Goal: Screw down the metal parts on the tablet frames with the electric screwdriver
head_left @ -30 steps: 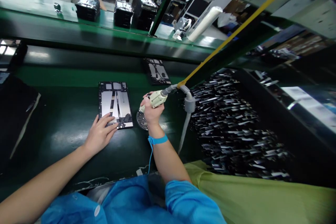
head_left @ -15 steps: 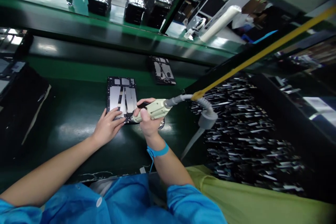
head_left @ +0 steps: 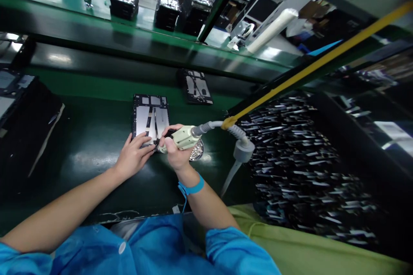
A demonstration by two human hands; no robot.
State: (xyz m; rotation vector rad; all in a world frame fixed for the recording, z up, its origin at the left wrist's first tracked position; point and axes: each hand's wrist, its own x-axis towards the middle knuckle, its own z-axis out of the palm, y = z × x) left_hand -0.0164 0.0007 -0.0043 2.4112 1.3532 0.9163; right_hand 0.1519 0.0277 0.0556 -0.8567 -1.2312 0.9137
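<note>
An open tablet chassis (head_left: 151, 117) with silver plates inside lies on the dark green bench (head_left: 90, 150). My left hand (head_left: 133, 157) rests flat on its near left corner, fingers spread. My right hand (head_left: 174, 152) grips a cream electric screwdriver (head_left: 180, 138), its tip down at the chassis's near right corner. A grey hose (head_left: 237, 137) and a yellow cord (head_left: 309, 71) run from the tool's back end. A round metal screw dish (head_left: 196, 153) sits just behind my right hand, partly hidden. A blue strap circles my right wrist.
A second open chassis (head_left: 195, 87) lies farther back on the belt. A black bin of many small dark parts (head_left: 300, 167) fills the right side. Black trays (head_left: 19, 111) sit at the left. Stacked black boxes (head_left: 124, 2) stand on the far line.
My right hand moved the screwdriver left from above the screw dish down to the chassis's near right corner. My left hand stayed on the chassis.
</note>
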